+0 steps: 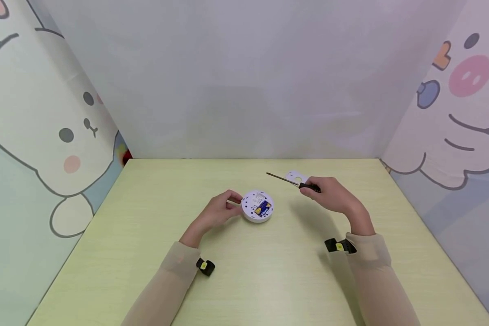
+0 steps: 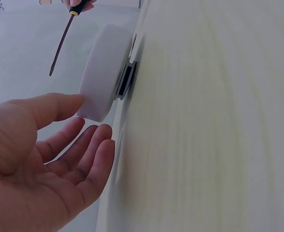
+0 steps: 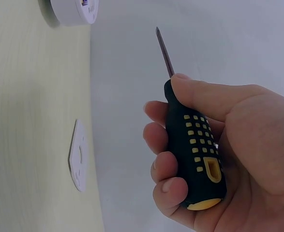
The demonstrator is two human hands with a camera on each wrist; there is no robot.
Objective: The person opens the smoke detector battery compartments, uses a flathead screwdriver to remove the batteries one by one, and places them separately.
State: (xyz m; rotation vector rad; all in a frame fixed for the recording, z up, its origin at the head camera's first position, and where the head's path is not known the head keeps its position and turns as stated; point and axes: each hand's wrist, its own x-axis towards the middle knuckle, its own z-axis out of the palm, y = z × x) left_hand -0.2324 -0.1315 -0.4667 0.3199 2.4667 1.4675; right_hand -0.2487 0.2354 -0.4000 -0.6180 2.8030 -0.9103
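Note:
A round white smoke detector [image 1: 254, 215] lies back side up on the table, a blue-and-yellow battery [image 1: 263, 208] showing in its back. Its white side wall [image 2: 100, 72] fills the upper part of the left wrist view, with a dark vented part [image 2: 126, 81] between it and the tabletop. My left hand [image 1: 220, 209] holds the detector's left rim with thumb and forefinger; the other fingers curve loosely below. To the right, my right hand [image 1: 330, 194] grips a screwdriver [image 3: 192, 145] by its black-and-yellow handle. The thin shaft [image 1: 282, 178] points up and left, raised above the table.
A flat white mounting plate [image 3: 79, 155] with a hole lies on the table, partly behind the right hand in the head view. Around the pale wooden table [image 1: 163, 190] stand a plain back wall [image 1: 244, 90] and cartoon-printed side panels [image 1: 28, 108].

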